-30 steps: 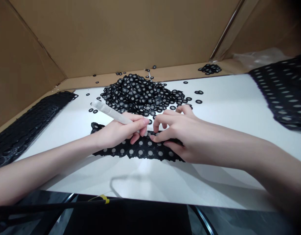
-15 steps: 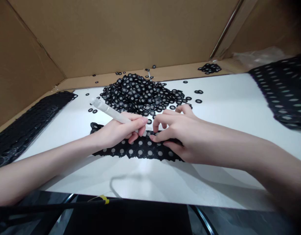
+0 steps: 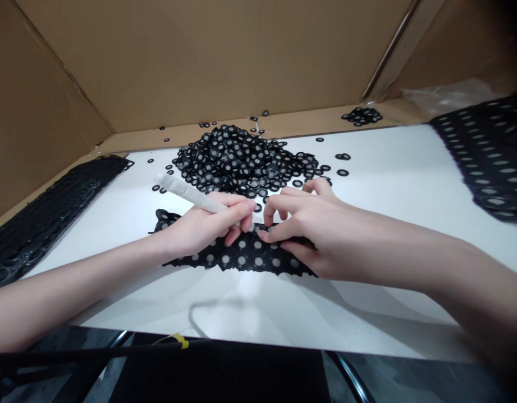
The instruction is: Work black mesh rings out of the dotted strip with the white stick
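Observation:
My left hand (image 3: 218, 224) is closed around a white pen-like stick (image 3: 189, 193), its lower end pointing down at a black perforated sheet (image 3: 241, 261). Rows of pale round spots cover this sheet, which lies flat on the white board. My right hand (image 3: 304, 229) grips the sheet at its right part, index fingertip and thumb on it, other fingers curled above the board. Both hands' fingertips are close together at the sheet's far edge, and the stick's tip is mostly hidden there. Just beyond them lies a small black ring with a pale centre (image 3: 257, 207).
A heap of black rings (image 3: 237, 157) rises behind my hands, with loose ones around it. Stacked black sheets (image 3: 52, 207) lie at left, a spotted black sheet (image 3: 489, 151) at right. Cardboard walls (image 3: 224, 61) enclose the white board (image 3: 388, 162). A small ring pile (image 3: 362, 116) sits back right.
Almost nothing differs. The view has shifted slightly; both hands keep the same place on the sheet, and the stick is still in my left hand.

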{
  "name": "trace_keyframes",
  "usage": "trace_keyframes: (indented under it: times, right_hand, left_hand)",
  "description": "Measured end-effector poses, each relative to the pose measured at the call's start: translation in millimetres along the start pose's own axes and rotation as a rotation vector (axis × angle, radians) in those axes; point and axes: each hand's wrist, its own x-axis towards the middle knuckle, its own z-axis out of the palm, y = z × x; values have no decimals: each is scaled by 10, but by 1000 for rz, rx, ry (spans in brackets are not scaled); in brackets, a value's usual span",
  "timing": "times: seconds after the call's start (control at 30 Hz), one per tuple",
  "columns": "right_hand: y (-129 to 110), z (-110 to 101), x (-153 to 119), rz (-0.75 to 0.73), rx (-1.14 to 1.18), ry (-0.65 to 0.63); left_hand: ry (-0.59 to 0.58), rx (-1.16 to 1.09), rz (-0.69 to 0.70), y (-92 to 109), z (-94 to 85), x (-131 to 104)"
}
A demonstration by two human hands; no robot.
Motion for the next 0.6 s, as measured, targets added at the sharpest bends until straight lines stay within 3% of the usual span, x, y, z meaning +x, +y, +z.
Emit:
trace_keyframes:
  times: [0.1, 0.33, 0.47, 0.6]
  right_hand:
    - [5, -20, 11, 14, 100, -70]
    - [-21, -1, 112, 163, 243, -32]
    - [-45, 49, 191, 300, 223, 52]
    - [-59, 101, 231, 333, 165, 43]
  left_hand:
    - [20, -14, -8, 14, 5, -4]
    - [69, -158, -12, -59, -5, -29]
    - [163, -284, 20, -153, 24, -80]
    - [218, -374, 41, -199, 58, -119]
